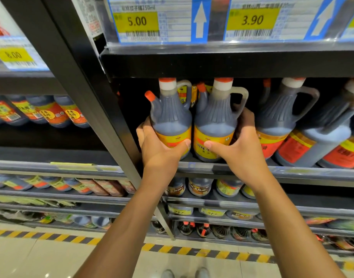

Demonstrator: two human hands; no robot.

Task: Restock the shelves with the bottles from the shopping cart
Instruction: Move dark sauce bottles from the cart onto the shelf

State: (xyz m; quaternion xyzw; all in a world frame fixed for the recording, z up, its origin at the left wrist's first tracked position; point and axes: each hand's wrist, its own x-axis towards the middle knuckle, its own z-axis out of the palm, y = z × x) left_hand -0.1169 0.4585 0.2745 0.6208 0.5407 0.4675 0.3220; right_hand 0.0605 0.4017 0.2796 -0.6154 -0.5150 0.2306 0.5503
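On the middle shelf (252, 171), at its left end, you hold two jugs side by side: your left hand (162, 149) wraps the left jug (172, 121), your right hand (240, 145) the right jug (214, 125), each grip curled round its label. Both look seated near the front edge. More jugs (276, 125) stand to the right. The cart is out of view, so what remains I cannot tell.

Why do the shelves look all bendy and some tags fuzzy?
Head view: the wide lens bows the black metal shelf post and leans the edge bottles; the left yellow price tag is blurred, while the yellow 5.00 price tag reads sharp under glare-streaked plastic.
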